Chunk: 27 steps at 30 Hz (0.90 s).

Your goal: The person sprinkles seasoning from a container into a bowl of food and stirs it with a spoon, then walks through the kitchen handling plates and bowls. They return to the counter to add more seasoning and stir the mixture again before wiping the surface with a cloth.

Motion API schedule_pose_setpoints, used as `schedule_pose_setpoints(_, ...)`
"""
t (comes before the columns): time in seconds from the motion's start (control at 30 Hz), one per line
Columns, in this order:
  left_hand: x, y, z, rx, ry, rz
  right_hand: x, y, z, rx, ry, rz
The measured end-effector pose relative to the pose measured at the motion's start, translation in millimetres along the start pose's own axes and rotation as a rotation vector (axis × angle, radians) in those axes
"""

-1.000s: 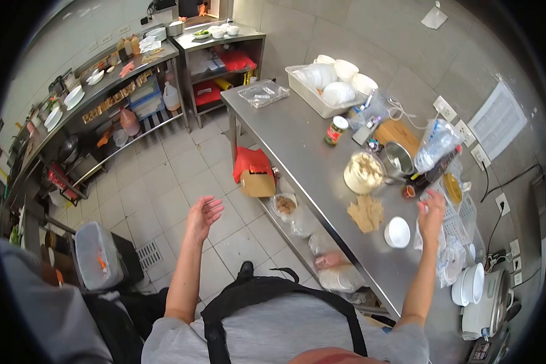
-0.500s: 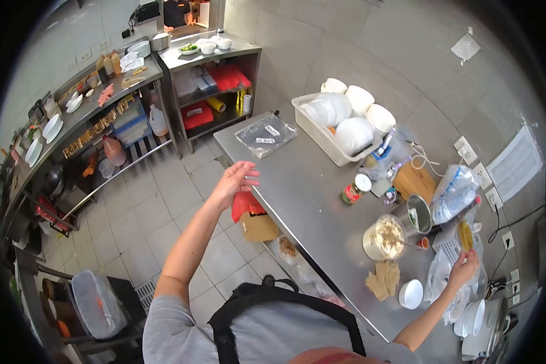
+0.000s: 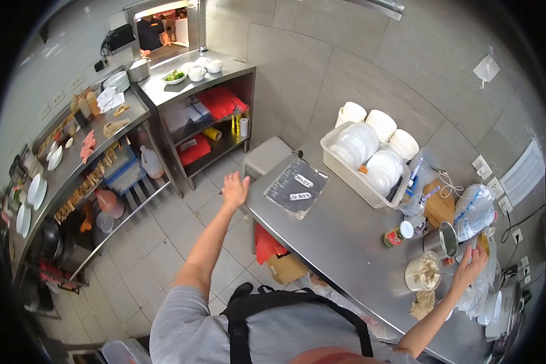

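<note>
My left hand (image 3: 235, 188) is in the air just off the left edge of the steel table (image 3: 346, 242), fingers apart and holding nothing. A black tray with two white labels (image 3: 297, 187) lies on the table to its right. My right hand (image 3: 471, 265) reaches over the table's right side, at a yellow item (image 3: 484, 244); whether it grips this I cannot make out. Near that hand are a metal cup (image 3: 441, 240), a tub of pale food (image 3: 423, 272) with a spoon, a brown cloth (image 3: 423, 304) and clear plastic bags.
A white basket of lids (image 3: 364, 173) stands by the wall with stacked bowls (image 3: 380, 127) behind. A jar (image 3: 398, 234) is on the table. A grey stool (image 3: 267, 156) and a steel shelf unit (image 3: 215, 109) stand beyond. One person (image 3: 151, 33) shows through the hatch.
The view has turned and shifted, bringing the grey stool into sight. My left hand's fingers have spread. My right hand remains by the yellow item.
</note>
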<state>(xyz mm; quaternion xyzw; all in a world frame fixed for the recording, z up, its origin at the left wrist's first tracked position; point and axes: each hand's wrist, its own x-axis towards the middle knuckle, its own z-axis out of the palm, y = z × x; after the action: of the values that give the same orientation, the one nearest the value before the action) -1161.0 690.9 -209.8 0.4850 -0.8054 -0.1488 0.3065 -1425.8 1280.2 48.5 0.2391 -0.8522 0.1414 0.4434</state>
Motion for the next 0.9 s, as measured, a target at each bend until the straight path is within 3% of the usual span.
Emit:
schedule_pose_setpoints(0.13,27.3,-1.3,4.0,-0.123,-0.602,-0.028,-2.2,-58.9,-21.4,-0.031,0.011,0.072)
schedule_pose_setpoints(0.43,30.8,-7.0,13.3,-0.187,-0.817,-0.031,-2.0,-126.4,-44.2,-0.169,-0.029,0.038)
schedule_pose_setpoints(0.9,25.8,-4.9,11.3,-0.169,-0.702,-0.049,-13.2,-149.3,-48.8,-0.152,-0.097,0.110)
